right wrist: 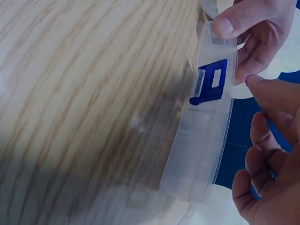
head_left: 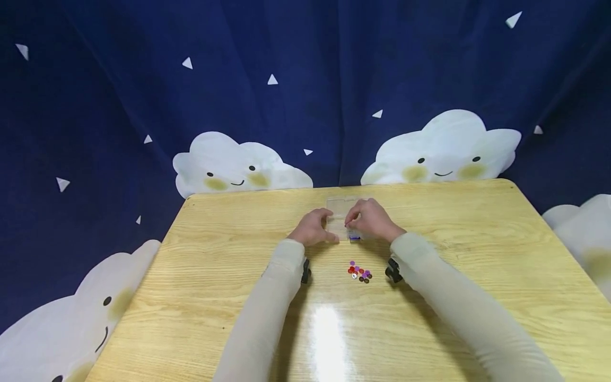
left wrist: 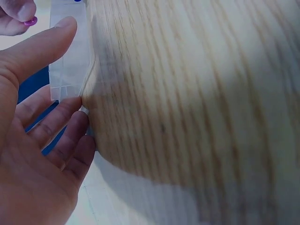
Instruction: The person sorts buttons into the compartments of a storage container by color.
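A clear plastic box [head_left: 338, 227] lies on the table, its transparent lid [head_left: 340, 203] open toward the back. My left hand [head_left: 312, 227] holds the box at its left end, thumb along the near wall and fingertips at the end wall, as the left wrist view shows. Over the box, my right hand [head_left: 374, 218] pinches a small purple-pink button [left wrist: 30, 21] between thumb and forefinger. Its other fingers are curled. A blue latch [right wrist: 218, 95] sits on the near wall [right wrist: 197, 145] of the box.
On the wooden table [head_left: 229, 297], nearer to me than the box, lies a loose group of small round buttons [head_left: 361, 271] in red, purple, brown and white. A dark blue curtain [head_left: 305, 106] with white clouds hangs behind the table.
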{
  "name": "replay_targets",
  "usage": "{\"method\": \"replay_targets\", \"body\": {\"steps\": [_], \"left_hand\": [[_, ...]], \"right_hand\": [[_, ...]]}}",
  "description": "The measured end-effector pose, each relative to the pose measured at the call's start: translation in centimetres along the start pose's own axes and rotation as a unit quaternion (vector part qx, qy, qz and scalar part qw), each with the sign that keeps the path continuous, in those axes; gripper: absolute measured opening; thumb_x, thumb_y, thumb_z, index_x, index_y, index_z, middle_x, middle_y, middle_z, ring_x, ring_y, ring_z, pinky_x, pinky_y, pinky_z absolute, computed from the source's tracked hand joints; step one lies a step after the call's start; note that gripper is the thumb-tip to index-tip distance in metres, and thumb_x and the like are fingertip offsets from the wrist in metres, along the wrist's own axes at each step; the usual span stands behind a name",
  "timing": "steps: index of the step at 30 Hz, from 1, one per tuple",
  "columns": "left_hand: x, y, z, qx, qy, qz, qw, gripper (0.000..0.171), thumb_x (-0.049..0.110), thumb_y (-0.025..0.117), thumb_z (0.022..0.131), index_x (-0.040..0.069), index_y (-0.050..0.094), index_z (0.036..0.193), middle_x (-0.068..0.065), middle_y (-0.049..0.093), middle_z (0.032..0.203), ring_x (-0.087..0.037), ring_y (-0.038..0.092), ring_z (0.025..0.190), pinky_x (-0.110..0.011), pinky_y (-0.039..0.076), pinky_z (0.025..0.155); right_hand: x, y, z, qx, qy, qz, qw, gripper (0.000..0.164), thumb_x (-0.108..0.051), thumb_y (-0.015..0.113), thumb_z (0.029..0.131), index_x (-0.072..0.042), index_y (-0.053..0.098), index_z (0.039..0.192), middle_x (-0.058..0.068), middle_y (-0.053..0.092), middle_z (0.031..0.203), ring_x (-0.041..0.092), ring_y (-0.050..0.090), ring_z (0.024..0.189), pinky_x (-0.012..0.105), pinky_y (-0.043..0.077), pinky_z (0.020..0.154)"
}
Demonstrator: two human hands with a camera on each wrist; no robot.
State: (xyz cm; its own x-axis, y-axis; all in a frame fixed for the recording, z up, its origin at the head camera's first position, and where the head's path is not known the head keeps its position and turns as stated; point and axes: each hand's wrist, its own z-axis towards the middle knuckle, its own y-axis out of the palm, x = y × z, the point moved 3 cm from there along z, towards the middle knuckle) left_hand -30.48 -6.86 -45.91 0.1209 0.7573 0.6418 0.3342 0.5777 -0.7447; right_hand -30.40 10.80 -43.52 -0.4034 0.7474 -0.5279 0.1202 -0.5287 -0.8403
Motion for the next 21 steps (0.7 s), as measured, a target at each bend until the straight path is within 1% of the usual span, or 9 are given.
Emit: {"method": "replay_targets", "body": {"steps": [4,10,12,16,19,21], "left_hand": [[0.0,0.2,0.4,-0.001,0.008,0.004,1.0000,0.079,0.026,0.088,0.074,0.012,0.051,0.143,-0.011,0.058,0.136,-0.026,0.054,0.127,-0.039,0.043,0.111],[0.3,0.4,0.8,0.001,0.020,0.018,0.9996,0.079,0.028,0.088,0.074,0.012,0.051,0.143,-0.011,0.060,0.133,-0.026,0.056,0.122,-0.040,0.046,0.108],[0.4,0.3,0.7,0.002,0.022,0.019,0.9996,0.079,0.028,0.088,0.075,0.011,0.051,0.143,-0.012,0.059,0.134,-0.026,0.055,0.123,-0.040,0.045,0.109],[0.2,0.2,0.4,0.004,0.021,0.013,0.9997,0.077,0.026,0.087,0.076,0.010,0.051,0.143,-0.012,0.059,0.135,-0.027,0.055,0.125,-0.040,0.044,0.110],[-0.1,0.3,0.0,0.006,0.016,0.009,0.9998,0.077,0.025,0.087,0.076,0.010,0.052,0.143,-0.013,0.059,0.134,-0.027,0.055,0.125,-0.040,0.044,0.111],[-0.1,0.3,-0.1,0.005,0.016,0.009,0.9998,0.077,0.025,0.087,0.076,0.010,0.052,0.142,-0.012,0.059,0.134,-0.026,0.055,0.124,-0.040,0.044,0.110]], "right_hand": [[0.0,0.1,-0.1,0.004,0.001,-0.011,1.000,0.008,-0.013,0.078,0.083,-0.015,0.079,0.076,0.003,0.072,0.088,0.021,0.057,0.089,0.043,0.040,0.092],[-0.4,-0.2,-0.2,0.022,-0.019,-0.019,0.999,0.006,-0.015,0.080,0.083,-0.014,0.081,0.077,0.002,0.074,0.084,0.020,0.060,0.084,0.042,0.041,0.091],[-0.5,-0.2,-0.2,0.026,-0.022,-0.024,0.999,0.006,-0.014,0.080,0.083,-0.013,0.081,0.077,0.002,0.075,0.083,0.019,0.060,0.082,0.041,0.041,0.089],[-0.8,0.1,0.0,0.017,-0.008,-0.023,1.000,0.006,-0.015,0.079,0.083,-0.014,0.081,0.078,0.001,0.074,0.083,0.018,0.058,0.082,0.039,0.040,0.086],[-1.0,0.6,0.0,0.007,0.000,-0.022,1.000,0.006,-0.016,0.078,0.084,-0.015,0.081,0.079,0.000,0.074,0.084,0.018,0.057,0.085,0.039,0.040,0.087],[-1.0,0.6,0.0,0.010,-0.005,-0.026,1.000,0.006,-0.017,0.078,0.084,-0.015,0.081,0.079,0.000,0.074,0.084,0.019,0.057,0.086,0.040,0.041,0.088]]}}
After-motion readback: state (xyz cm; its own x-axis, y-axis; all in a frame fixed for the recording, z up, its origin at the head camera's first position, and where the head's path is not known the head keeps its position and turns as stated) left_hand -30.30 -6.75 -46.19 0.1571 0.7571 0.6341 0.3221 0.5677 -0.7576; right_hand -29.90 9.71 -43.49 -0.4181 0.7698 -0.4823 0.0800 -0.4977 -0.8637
